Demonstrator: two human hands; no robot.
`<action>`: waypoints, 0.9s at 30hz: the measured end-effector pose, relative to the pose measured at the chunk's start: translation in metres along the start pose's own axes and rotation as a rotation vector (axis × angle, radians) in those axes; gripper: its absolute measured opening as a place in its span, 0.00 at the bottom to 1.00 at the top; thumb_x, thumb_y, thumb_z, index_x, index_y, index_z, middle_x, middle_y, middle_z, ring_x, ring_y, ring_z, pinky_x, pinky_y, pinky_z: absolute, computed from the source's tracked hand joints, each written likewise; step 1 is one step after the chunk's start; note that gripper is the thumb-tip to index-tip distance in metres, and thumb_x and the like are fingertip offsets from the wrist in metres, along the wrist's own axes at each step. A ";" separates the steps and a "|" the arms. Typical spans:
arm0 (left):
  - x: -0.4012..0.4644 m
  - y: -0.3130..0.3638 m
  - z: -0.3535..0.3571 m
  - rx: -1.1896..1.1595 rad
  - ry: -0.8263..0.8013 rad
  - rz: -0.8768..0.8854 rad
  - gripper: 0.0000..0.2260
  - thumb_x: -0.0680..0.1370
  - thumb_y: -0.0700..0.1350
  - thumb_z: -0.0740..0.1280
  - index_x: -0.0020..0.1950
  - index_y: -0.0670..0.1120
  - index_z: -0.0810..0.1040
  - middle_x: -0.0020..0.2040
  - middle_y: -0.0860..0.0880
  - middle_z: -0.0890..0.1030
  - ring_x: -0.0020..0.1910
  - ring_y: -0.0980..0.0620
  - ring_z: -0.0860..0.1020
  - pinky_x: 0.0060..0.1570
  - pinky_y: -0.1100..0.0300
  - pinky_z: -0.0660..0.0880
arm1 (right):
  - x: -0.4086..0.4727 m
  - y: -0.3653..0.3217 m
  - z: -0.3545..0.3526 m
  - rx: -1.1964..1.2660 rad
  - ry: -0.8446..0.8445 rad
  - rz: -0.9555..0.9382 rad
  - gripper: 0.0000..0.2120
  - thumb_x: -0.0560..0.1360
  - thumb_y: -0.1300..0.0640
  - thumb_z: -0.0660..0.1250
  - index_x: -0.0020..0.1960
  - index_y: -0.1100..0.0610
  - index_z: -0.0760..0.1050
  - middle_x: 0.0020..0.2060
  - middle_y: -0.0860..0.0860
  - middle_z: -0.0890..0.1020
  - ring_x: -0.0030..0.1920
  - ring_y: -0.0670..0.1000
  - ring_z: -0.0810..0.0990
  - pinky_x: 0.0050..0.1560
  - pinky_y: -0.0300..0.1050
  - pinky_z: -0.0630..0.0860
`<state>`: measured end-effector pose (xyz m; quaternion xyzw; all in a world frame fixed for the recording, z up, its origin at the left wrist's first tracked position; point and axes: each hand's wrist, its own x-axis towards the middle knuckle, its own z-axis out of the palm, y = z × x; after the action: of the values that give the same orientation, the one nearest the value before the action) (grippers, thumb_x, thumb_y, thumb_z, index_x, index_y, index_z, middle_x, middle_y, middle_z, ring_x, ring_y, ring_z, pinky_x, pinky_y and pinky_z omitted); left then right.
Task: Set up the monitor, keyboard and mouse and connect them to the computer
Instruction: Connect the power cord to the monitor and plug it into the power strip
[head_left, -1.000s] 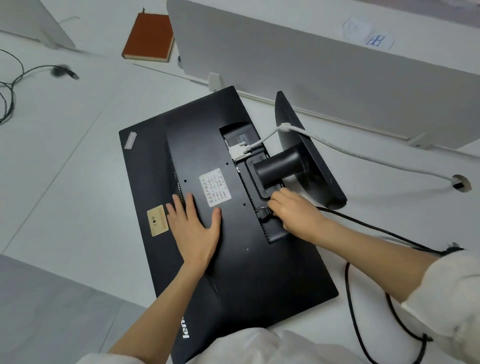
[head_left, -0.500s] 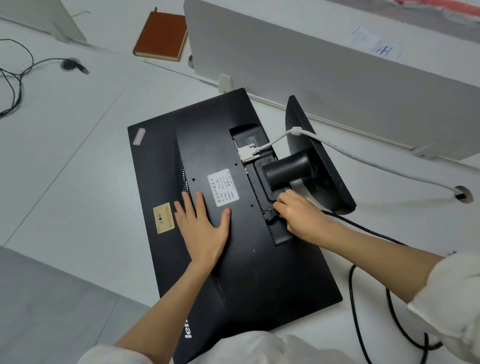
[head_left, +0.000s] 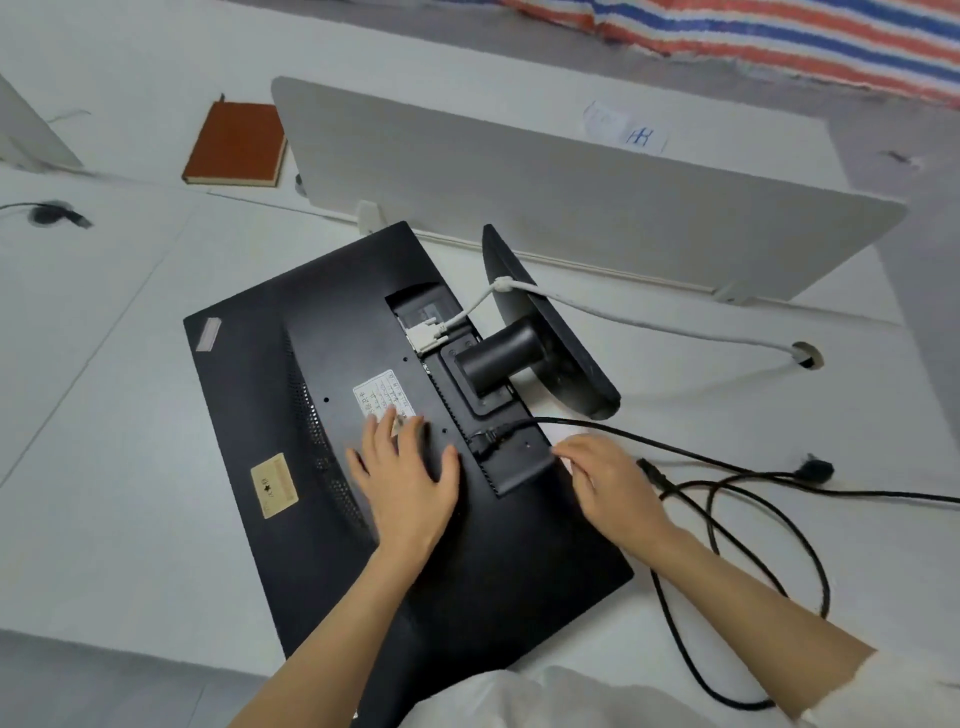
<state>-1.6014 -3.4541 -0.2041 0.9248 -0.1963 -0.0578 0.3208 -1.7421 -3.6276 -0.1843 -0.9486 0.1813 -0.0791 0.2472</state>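
A black monitor (head_left: 291, 395) lies face down on the white desk (head_left: 104, 364), its round stand base (head_left: 550, 332) sticking up toward the divider. A white video cable (head_left: 649, 325) is plugged into its back and runs to a desk hole. A black power cable (head_left: 691, 452) sits plugged into the socket beside the stand neck. My left hand (head_left: 405, 483) presses flat on the monitor's back, fingers straight. At the monitor's right edge my right hand (head_left: 613, 488) hovers with relaxed fingers, holding nothing, just off the plug.
A grey desk divider (head_left: 571, 197) stands behind the monitor. A brown notebook (head_left: 236, 143) lies at the back left. The black cable loops over the desk at the right, near a cable hole (head_left: 806, 356). Another cable (head_left: 52, 213) lies at far left.
My right hand has let go of the power plug and drawn back to the right; the plug now sits in the socket. My left hand slid slightly right. The view tilted up.
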 end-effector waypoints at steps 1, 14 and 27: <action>-0.003 0.010 0.003 0.027 -0.009 0.091 0.22 0.73 0.57 0.58 0.61 0.46 0.75 0.68 0.45 0.70 0.72 0.44 0.61 0.70 0.43 0.50 | -0.011 0.012 -0.007 0.019 0.004 0.109 0.16 0.75 0.66 0.56 0.56 0.62 0.79 0.52 0.54 0.81 0.54 0.53 0.77 0.57 0.39 0.69; -0.050 0.162 0.116 -0.002 -0.543 0.784 0.16 0.75 0.39 0.61 0.63 0.42 0.75 0.61 0.44 0.77 0.61 0.41 0.74 0.58 0.49 0.71 | -0.117 0.137 -0.080 0.013 0.012 0.761 0.20 0.78 0.64 0.58 0.70 0.60 0.66 0.68 0.57 0.69 0.67 0.56 0.67 0.68 0.51 0.64; -0.055 0.270 0.222 0.502 -0.979 0.483 0.16 0.77 0.51 0.62 0.64 0.49 0.70 0.58 0.48 0.72 0.55 0.46 0.75 0.55 0.55 0.71 | -0.150 0.257 -0.124 0.750 0.267 1.168 0.13 0.78 0.62 0.57 0.61 0.62 0.70 0.55 0.59 0.78 0.48 0.52 0.76 0.49 0.44 0.73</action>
<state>-1.7909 -3.7521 -0.2136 0.7674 -0.5334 -0.3544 -0.0312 -1.9882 -3.8333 -0.2143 -0.5293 0.6498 -0.1063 0.5351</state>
